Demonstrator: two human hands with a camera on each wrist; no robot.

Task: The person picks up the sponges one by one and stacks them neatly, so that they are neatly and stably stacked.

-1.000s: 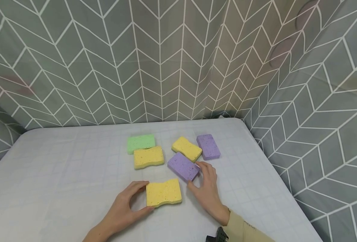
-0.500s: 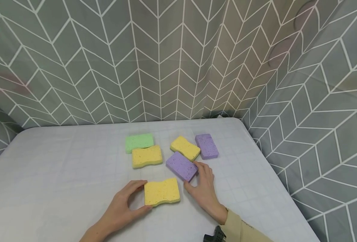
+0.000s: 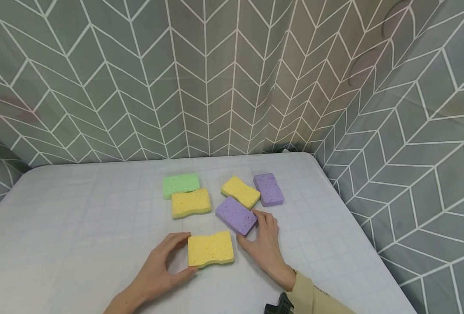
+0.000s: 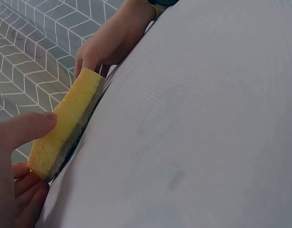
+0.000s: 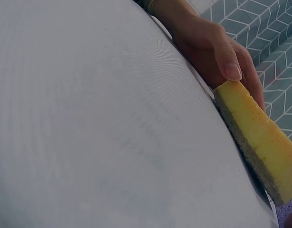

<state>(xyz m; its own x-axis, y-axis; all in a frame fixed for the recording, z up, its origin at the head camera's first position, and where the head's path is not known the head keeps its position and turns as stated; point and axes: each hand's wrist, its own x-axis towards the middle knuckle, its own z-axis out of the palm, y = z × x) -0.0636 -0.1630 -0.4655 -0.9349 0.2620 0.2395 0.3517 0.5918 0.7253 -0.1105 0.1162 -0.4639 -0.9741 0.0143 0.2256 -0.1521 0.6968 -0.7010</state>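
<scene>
In the head view my left hand spans the left end of a yellow sponge with wavy long sides, forefinger at its far corner and thumb at its near corner. In the left wrist view the thumb lies by this yellow sponge, which has a dark underside and sits flat on the cloth. To the right, my right hand has its fingertips around the right end of a purple sponge, with the thumb close to its near corner. The right wrist view shows only a sliver of purple sponge.
Behind these, a second yellow sponge overlaps a green sponge. A third yellow sponge lies between the held purple one and another purple sponge. White cloth covers the table; a patterned curtain hangs behind.
The head view has shifted slightly, and the sponges keep their places relative to one another. My right thumb has spread a little leftward along the purple sponge. My left hand has barely moved.
</scene>
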